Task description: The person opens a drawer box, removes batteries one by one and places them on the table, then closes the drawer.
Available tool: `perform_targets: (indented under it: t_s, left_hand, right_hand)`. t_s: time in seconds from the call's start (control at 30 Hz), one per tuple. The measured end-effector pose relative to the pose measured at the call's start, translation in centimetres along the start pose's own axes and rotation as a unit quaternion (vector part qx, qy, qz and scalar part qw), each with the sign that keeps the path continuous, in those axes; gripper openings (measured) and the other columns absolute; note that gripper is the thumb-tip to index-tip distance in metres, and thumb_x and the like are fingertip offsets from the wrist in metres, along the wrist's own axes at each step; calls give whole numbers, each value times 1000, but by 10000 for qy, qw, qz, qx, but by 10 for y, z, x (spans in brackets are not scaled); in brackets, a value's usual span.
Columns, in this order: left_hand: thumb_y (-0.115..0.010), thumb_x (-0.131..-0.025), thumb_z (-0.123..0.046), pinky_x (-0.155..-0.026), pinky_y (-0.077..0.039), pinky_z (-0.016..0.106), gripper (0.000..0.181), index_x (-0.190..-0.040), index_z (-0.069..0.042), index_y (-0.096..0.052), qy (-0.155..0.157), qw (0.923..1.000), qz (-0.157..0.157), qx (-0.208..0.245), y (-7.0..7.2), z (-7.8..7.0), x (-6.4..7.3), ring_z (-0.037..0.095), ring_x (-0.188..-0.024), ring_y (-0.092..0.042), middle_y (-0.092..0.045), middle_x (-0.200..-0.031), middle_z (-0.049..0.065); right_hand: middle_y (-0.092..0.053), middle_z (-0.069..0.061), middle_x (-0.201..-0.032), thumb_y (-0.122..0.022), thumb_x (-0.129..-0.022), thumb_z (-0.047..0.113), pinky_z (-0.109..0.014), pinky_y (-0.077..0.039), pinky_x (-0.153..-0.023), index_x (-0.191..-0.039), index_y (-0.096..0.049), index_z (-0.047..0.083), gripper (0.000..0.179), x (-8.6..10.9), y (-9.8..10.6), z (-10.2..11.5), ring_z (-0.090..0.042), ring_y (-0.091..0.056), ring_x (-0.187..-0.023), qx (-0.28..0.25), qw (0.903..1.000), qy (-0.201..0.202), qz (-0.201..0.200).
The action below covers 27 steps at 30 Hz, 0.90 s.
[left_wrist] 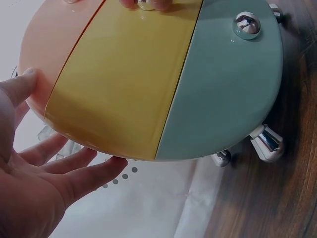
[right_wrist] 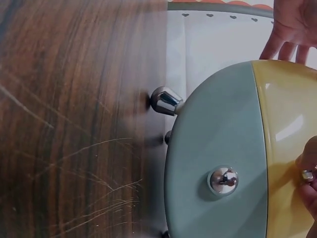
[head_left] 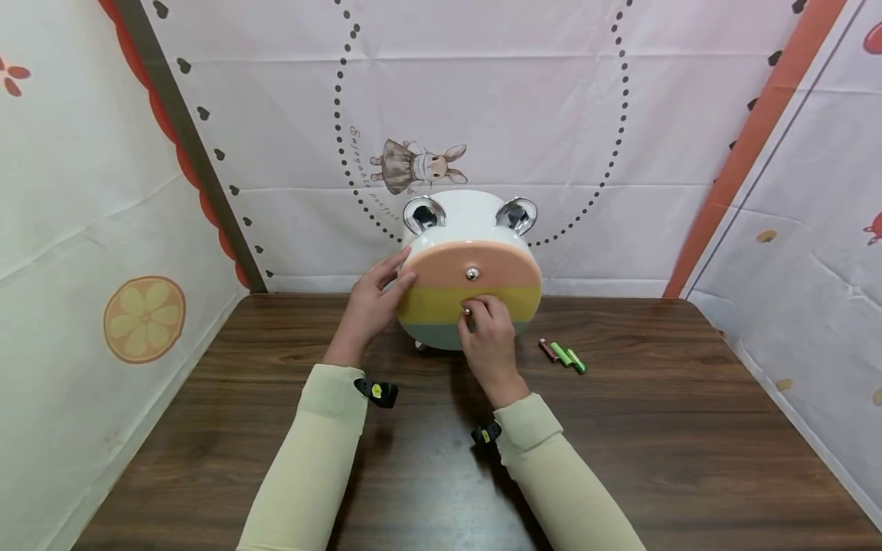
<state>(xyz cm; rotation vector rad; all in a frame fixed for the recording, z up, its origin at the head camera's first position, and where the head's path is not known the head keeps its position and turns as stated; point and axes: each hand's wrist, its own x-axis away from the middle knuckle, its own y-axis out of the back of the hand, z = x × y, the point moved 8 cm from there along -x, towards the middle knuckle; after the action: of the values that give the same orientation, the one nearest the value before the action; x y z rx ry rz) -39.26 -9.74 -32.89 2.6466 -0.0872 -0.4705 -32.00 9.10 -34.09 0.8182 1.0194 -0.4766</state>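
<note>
A rounded drawer box [head_left: 471, 256] with a white body, chrome ears and peach, yellow and green fronts stands on short chrome feet near the back of the table. My left hand [head_left: 374, 306] rests on its left side, thumb at the peach front [left_wrist: 47, 64] and fingers spread along the side. With thumb and fingers, my right hand [head_left: 491, 340] pinches the silver knob [right_wrist: 308, 175] of the yellow drawer [left_wrist: 124, 79]. All three fronts look flush. The green drawer [right_wrist: 218, 134] has its own round knob [right_wrist: 224, 180], and so has the peach one [head_left: 472, 273].
Right of the box, several small cylinders lie side by side on the wooden table [head_left: 641, 428]: a dark red one [head_left: 548, 350] and green ones [head_left: 561, 354]. A printed white cloth [head_left: 565, 115] hangs directly behind the box, and more cloth flanks both table sides.
</note>
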Motion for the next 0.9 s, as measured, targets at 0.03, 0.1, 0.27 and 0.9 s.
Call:
perform_targets:
  t_s: [0.03, 0.1, 0.27, 0.9]
  left_hand:
    - [-53, -90, -60, -106, -44, 46, 49, -138, -53, -43, 50, 10000, 27, 11, -1, 1, 0, 27, -137, -45, -38, -153, -8]
    - [-54, -90, -59, -106, -43, 46, 50, -138, -53, -43, 107, 9999, 91, 71, -2, 2, 0, 28, -137, -44, -37, -154, -7]
    - [-55, -90, -58, -107, -43, 45, 50, -138, -54, -42, 250, 9993, 187, 200, -5, 4, 0, 28, -138, -43, -33, -156, -5]
    - [-73, -84, -41, -101, -47, 47, 64, -142, -44, -44, 816, 9880, 648, 1137, 1, 11, -1, 25, -137, -45, -30, -158, -3]
  right_hand:
    - [-60, -12, -96, -70, -81, -2, -40, -52, -78, -90, -69, 3, 11, 0, 0, 0, -28, -59, -90, 21, 10000, -2, 11]
    - [-60, -12, -96, -70, -80, -2, -39, -52, -78, -89, -69, 3, 11, 1, 1, -1, -28, -58, -89, 47, 10000, -15, 15]
    - [-60, -12, -94, -70, -80, -2, -39, -52, -77, -89, -69, 3, 10, 5, 5, -1, -28, -58, -87, 54, 10000, 10, 14]
    - [-60, -12, -95, -72, -78, -1, -37, -51, -73, -92, -69, 3, 14, 19, 26, 18, -27, -57, -83, 27, 9986, 526, -11]
